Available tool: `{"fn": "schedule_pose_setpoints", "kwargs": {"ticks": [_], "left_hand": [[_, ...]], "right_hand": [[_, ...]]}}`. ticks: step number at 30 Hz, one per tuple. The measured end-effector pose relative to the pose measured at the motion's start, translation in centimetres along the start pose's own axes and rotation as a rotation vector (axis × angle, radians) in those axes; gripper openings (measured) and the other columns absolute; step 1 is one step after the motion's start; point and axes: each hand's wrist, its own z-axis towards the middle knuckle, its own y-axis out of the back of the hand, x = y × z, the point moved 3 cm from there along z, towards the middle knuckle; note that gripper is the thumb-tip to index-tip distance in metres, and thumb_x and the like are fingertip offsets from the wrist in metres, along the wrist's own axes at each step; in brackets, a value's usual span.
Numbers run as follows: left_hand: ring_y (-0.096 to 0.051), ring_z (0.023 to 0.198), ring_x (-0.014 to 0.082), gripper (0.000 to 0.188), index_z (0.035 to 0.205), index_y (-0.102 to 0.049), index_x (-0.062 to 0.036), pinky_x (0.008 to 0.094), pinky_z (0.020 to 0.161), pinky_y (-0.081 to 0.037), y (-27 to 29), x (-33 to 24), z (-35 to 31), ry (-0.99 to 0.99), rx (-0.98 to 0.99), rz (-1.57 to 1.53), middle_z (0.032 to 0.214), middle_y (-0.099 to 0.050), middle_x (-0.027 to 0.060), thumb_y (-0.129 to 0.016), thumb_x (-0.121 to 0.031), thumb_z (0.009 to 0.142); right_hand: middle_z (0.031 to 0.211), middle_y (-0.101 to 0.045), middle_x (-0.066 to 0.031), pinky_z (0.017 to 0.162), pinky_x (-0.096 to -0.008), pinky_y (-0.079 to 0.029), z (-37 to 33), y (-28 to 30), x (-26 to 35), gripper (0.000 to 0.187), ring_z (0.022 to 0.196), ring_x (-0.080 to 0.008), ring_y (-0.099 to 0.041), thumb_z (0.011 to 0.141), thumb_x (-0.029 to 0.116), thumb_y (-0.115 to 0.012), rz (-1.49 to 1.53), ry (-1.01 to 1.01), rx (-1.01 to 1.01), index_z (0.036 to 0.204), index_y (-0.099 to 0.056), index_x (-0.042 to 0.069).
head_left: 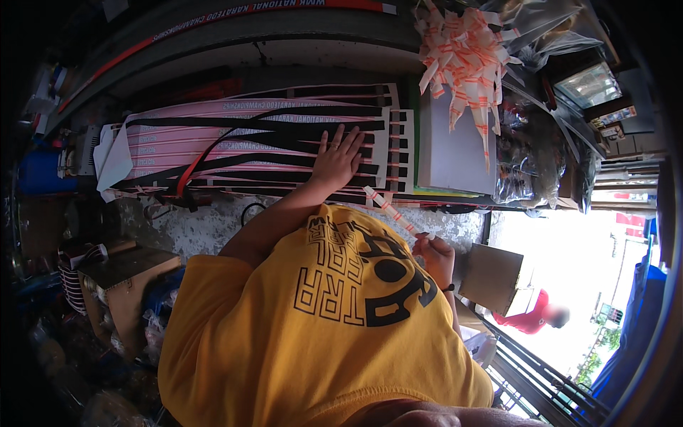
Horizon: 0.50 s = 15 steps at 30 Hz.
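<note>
Black straps (299, 142) lie side by side over a pink-and-white printed sheet (167, 153) on the work surface, their right ends on a pale strip. My left hand (338, 156) rests flat on them near those ends, fingers spread. Nearer to my body on the right, my right hand (435, 250) is closed on one end of a white strip of tape with orange stripes (390, 209). The strip's free end points toward the straps. A red-and-black strap (188, 174) loops across the sheet on the left.
A bunch of similar orange-striped strips (466, 57) hangs over a stack of white sheets (452, 153) at right. Clear plastic bags (530, 153) stand beyond. A cardboard box (494, 277) is right of me, another box (128, 285) left. A person in red (526, 317) is outside.
</note>
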Motion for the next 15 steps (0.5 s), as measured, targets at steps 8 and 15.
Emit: {"fn": "schedule_pose_setpoints", "kwargs": {"ticks": [8, 15], "left_hand": [[-0.031, 0.14, 0.0366, 0.057, 0.149, -0.029, -0.0075, 0.0567, 0.113, -0.022, 1.7, 0.3, 0.2, 0.01, -0.025, -0.301, 0.152, -0.032, 0.0187, -0.046, -0.03, 0.099], [-0.012, 0.148, 0.0355, 0.093, 0.154, -0.016, -0.0113, 0.0565, 0.117, -0.014, 7.6, 3.8, -1.0, -0.201, 0.07, -0.605, 0.16, -0.011, 0.0168, -0.072, -0.024, 0.081]], "right_hand": [[0.1, -0.069, -0.0079, 0.082, -0.0253, -0.053, 4.6, -1.3, 0.6, 0.023, 0.089, -0.0122, -0.065, 0.093, 0.002, -0.061, -0.086, 0.345, -0.115, 0.115, -0.063, -0.004], [0.092, -0.065, 0.0017, 0.075, -0.0173, -0.045, 6.1, -3.0, 2.3, 0.034, 0.084, -0.0027, -0.056, 0.093, 0.001, -0.063, -0.337, 0.387, -0.027, 0.126, -0.059, -0.002]]}}
